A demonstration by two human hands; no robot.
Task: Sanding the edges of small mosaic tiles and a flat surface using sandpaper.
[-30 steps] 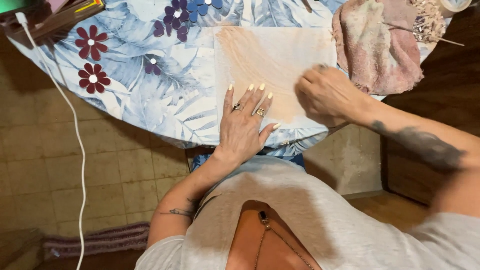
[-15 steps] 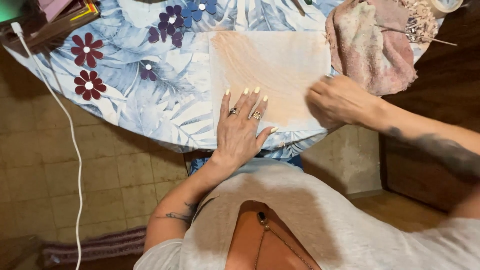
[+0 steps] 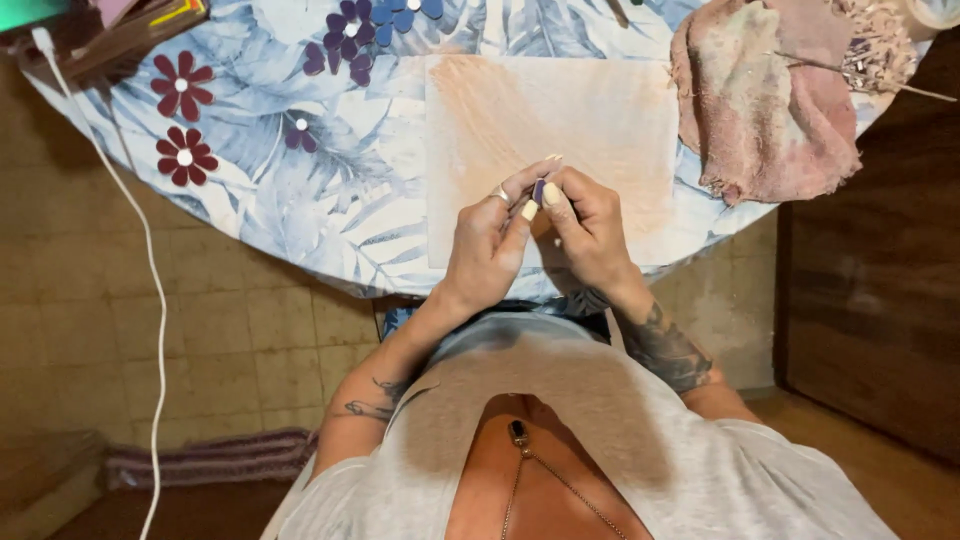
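A pale square board (image 3: 560,110), streaked with peach colour, lies on the round table (image 3: 330,200) under a blue leaf-print cloth. Above the board's near half my left hand (image 3: 492,238) and my right hand (image 3: 590,228) meet. Between their fingertips they pinch a small dark purple piece (image 3: 539,190), mostly hidden by the fingers. My left hand wears rings, and both forearms are tattooed.
A pink stained rag (image 3: 765,95) lies right of the board, with wood shavings (image 3: 875,50) behind it. Dark red flower shapes (image 3: 182,85), purple flower shapes (image 3: 345,40) and blue ones sit on the cloth at left. A white cable (image 3: 150,290) hangs to the tiled floor.
My left hand lifted off the board where it lay flat. My right hand left the board's right edge and came in to meet it over the board's near half, pinching the small piece.
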